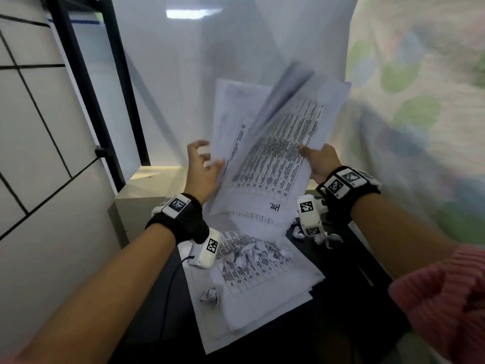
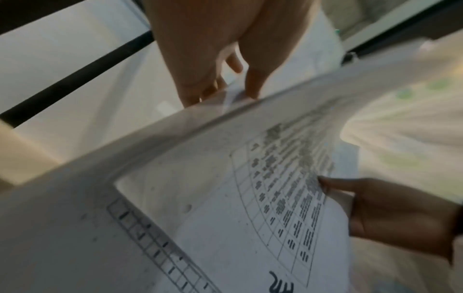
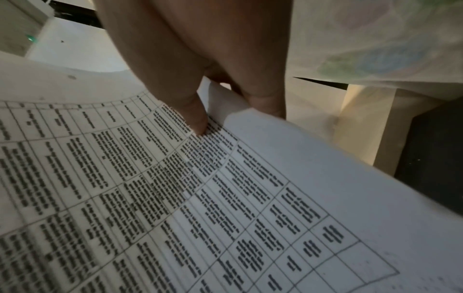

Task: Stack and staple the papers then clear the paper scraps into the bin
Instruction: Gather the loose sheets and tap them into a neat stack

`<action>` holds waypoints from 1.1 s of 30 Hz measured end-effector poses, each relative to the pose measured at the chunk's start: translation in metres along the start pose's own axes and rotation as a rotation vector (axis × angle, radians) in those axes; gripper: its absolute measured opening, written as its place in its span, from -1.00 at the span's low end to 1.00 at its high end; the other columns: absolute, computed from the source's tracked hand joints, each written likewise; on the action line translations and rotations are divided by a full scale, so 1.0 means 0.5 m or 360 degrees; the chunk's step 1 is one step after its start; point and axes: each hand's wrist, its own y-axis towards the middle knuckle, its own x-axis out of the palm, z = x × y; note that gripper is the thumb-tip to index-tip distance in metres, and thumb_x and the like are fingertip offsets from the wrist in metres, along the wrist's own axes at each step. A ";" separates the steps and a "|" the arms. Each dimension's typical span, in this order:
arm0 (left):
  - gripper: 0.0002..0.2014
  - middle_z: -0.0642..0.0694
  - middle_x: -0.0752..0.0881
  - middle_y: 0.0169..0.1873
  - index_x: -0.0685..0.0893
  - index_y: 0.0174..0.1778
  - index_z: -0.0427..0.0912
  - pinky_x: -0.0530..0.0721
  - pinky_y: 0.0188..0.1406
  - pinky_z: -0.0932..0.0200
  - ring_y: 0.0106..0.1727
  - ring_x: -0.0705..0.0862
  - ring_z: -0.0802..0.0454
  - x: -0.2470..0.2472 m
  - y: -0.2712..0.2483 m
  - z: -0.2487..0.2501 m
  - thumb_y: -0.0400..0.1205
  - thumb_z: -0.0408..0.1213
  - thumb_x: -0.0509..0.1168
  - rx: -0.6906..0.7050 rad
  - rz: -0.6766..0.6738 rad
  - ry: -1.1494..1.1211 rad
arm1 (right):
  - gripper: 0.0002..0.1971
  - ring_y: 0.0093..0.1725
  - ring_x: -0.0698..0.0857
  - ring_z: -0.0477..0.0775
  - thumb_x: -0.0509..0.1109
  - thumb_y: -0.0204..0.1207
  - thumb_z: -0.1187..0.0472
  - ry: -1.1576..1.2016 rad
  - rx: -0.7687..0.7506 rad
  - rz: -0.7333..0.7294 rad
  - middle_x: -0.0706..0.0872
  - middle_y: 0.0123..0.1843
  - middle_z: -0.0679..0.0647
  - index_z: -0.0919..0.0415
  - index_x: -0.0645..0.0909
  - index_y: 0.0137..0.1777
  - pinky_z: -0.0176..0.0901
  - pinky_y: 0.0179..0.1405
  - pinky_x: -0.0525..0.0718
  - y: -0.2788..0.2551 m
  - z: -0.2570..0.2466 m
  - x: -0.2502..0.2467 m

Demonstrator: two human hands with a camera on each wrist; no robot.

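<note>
Near me, loose papers on the table (image 1: 262, 292) lie skewed with crumpled scraps (image 1: 246, 254) on top, so not yet cleared. I've got printed sheets (image 1: 270, 158) lifted above them, right hand (image 1: 321, 160) pinching their right edge, thumb on top. Left hand (image 1: 202, 169) curls at the left edge; grip unclear. Raised, I judge, to square edges. No stapler or bin visible.

White tiled wall (image 1: 31, 122) left, black frame (image 1: 86, 82), floral curtain (image 1: 420, 101) right, dark table (image 1: 349, 324).
</note>
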 end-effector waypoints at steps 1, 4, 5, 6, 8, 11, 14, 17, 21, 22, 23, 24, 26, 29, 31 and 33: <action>-0.64 -0.18 0.52 0.22 0.25 0.19 0.01 0.62 0.07 0.14 0.10 0.57 0.04 0.000 -0.004 0.013 0.64 -0.44 0.21 0.0168 0.0066 -0.0008 | -0.83 0.14 0.69 0.31 0.37 0.56 0.29 -0.0011 -0.0018 0.0036 0.70 -0.06 0.21 0.38 0.61 0.07 0.32 0.24 0.62 -0.005 -0.007 0.005; -0.70 0.07 0.43 0.12 0.29 0.11 0.13 0.57 0.15 0.20 0.16 0.53 0.06 -0.003 -0.024 0.034 0.55 -0.13 0.25 0.0450 -0.0036 -0.0015 | -0.60 0.13 0.57 0.11 0.35 0.58 0.28 -0.0026 -0.0074 0.0114 0.60 -0.03 0.08 0.44 0.47 0.37 0.12 0.39 0.54 -0.027 -0.032 0.022; -0.66 0.05 0.44 0.14 0.31 0.10 0.20 0.55 0.21 0.22 0.22 0.52 0.02 -0.005 -0.030 0.034 0.49 -0.01 0.29 0.0440 -0.0148 0.0057 | -0.54 0.11 0.49 0.04 0.32 0.60 0.29 0.0002 -0.0088 0.0113 0.51 0.00 0.03 0.45 0.38 0.45 0.06 0.38 0.52 -0.031 -0.038 0.025; -0.60 0.02 0.45 0.18 0.34 0.10 0.21 0.51 0.28 0.23 0.27 0.50 0.01 -0.005 -0.032 0.030 0.43 0.07 0.34 0.0416 -0.0240 0.0171 | -0.51 0.10 0.45 0.03 0.31 0.60 0.31 0.0051 -0.0116 0.0114 0.47 0.02 0.01 0.46 0.33 0.49 0.06 0.37 0.51 -0.033 -0.042 0.029; -0.50 -0.07 0.51 0.23 0.43 0.11 0.10 0.44 0.36 0.29 0.29 0.49 0.07 -0.008 -0.029 0.024 0.34 0.10 0.45 0.0347 -0.0249 0.0361 | -0.58 0.10 0.51 0.07 0.32 0.60 0.33 0.0130 -0.0144 0.0078 0.56 -0.05 0.00 0.42 0.41 0.42 0.15 0.37 0.53 -0.039 -0.051 0.036; -0.60 0.00 0.61 0.12 0.50 0.06 0.02 0.52 0.44 -0.04 0.28 0.58 0.01 -0.016 -0.012 0.034 0.39 -0.13 0.51 0.0314 -0.0025 0.0280 | -0.95 0.12 0.67 0.23 0.37 0.56 0.30 0.0091 -0.0208 -0.0026 0.71 -0.05 0.17 0.13 0.59 -0.07 0.29 0.26 0.62 -0.047 -0.055 0.040; -0.50 0.04 0.50 0.08 0.38 0.05 0.21 0.60 0.34 -0.20 0.24 0.62 -0.17 -0.033 -0.003 0.039 0.46 -0.42 0.45 0.0263 0.0130 0.0159 | -0.91 0.14 0.70 0.31 0.38 0.56 0.25 0.0130 -0.0233 -0.0153 0.72 0.06 0.26 0.23 0.61 0.01 0.26 0.16 0.67 -0.043 -0.037 0.034; -0.47 -0.04 0.48 0.00 0.32 0.21 0.06 0.72 -0.08 0.22 -0.11 0.63 0.01 -0.042 -0.018 0.024 0.51 -0.49 0.40 0.0106 0.0066 0.0124 | -0.78 0.22 0.69 0.32 0.40 0.54 0.22 0.0158 -0.0206 -0.0342 0.69 0.25 0.32 0.23 0.60 0.16 0.31 0.25 0.63 -0.059 -0.001 0.032; -0.66 -0.12 0.71 0.04 0.53 0.18 -0.09 0.71 0.20 -0.01 0.09 0.72 -0.12 -0.041 -0.032 0.008 0.54 -0.44 0.39 -0.0026 -0.0012 0.0109 | -0.48 0.24 0.68 0.21 0.50 0.41 0.17 -0.0258 -0.0134 -0.0571 0.68 0.30 0.24 0.30 0.53 0.36 0.08 0.20 0.67 -0.081 0.043 0.040; -0.70 -0.11 0.72 0.01 0.55 0.17 -0.10 0.71 0.16 0.05 0.10 0.73 -0.14 -0.038 -0.029 0.014 0.56 -0.43 0.37 -0.0045 -0.0011 0.0093 | -0.43 0.25 0.68 0.22 0.52 0.37 0.12 -0.0424 -0.0177 -0.0594 0.68 0.31 0.25 0.30 0.53 0.36 0.05 0.19 0.68 -0.079 0.046 0.046; -0.71 -0.10 0.71 -0.02 0.56 0.19 -0.15 0.73 0.04 0.20 0.06 0.73 -0.12 -0.034 -0.025 0.023 0.57 -0.44 0.35 -0.0057 0.0001 0.0087 | -0.42 0.25 0.68 0.21 0.53 0.35 0.07 -0.0583 -0.0251 -0.0590 0.69 0.30 0.25 0.29 0.55 0.34 0.06 0.21 0.68 -0.076 0.045 0.051; -0.69 -0.07 0.70 -0.05 0.55 0.25 -0.21 0.71 -0.10 0.40 0.00 0.71 -0.06 -0.033 -0.020 0.033 0.59 -0.47 0.31 -0.0045 0.0033 0.0083 | -0.42 0.26 0.68 0.21 0.54 0.35 0.00 -0.0691 -0.0312 -0.0540 0.70 0.29 0.24 0.27 0.57 0.32 0.12 0.26 0.66 -0.073 0.040 0.058; -0.58 -0.06 0.62 0.01 0.43 0.35 -0.27 0.55 -0.26 0.74 -0.01 0.63 0.04 -0.034 -0.014 0.048 0.58 -0.54 0.28 -0.0004 0.0100 0.0100 | -0.39 0.31 0.65 0.23 0.55 0.23 -0.20 -0.0764 -0.0364 -0.0399 0.71 0.27 0.20 0.13 0.64 0.21 0.23 0.36 0.58 -0.066 0.028 0.065; -0.25 -0.10 0.46 0.23 0.10 0.47 -0.08 0.51 0.15 0.53 0.18 0.55 0.03 -0.042 -0.022 0.049 0.51 -0.52 0.40 -0.0045 0.0072 0.0049 | -0.48 0.19 0.69 0.18 0.64 0.15 -0.12 -0.0518 -0.0303 -0.0339 0.74 0.19 0.17 0.05 0.65 0.09 0.16 0.30 0.63 -0.065 0.016 0.057; -0.11 0.00 0.34 0.33 -0.07 0.59 -0.02 0.34 0.30 0.40 0.34 0.39 0.13 -0.040 -0.033 0.045 0.53 -0.53 0.38 -0.0087 -0.0015 0.0046 | -0.60 0.05 0.75 0.17 0.63 0.26 0.19 -0.0292 -0.0233 -0.0390 0.77 0.15 0.24 0.19 0.65 0.09 0.07 0.17 0.71 -0.074 0.017 0.053; -0.21 -0.06 0.41 0.39 -0.07 0.61 -0.04 0.48 0.20 0.43 0.32 0.43 0.14 -0.036 -0.034 0.042 0.62 -0.59 0.23 -0.0113 -0.0042 -0.0053 | -0.65 0.02 0.77 0.20 0.61 0.27 0.32 -0.0089 -0.0321 -0.0273 0.78 0.08 0.25 0.21 0.66 0.05 0.12 0.11 0.74 -0.076 0.021 0.052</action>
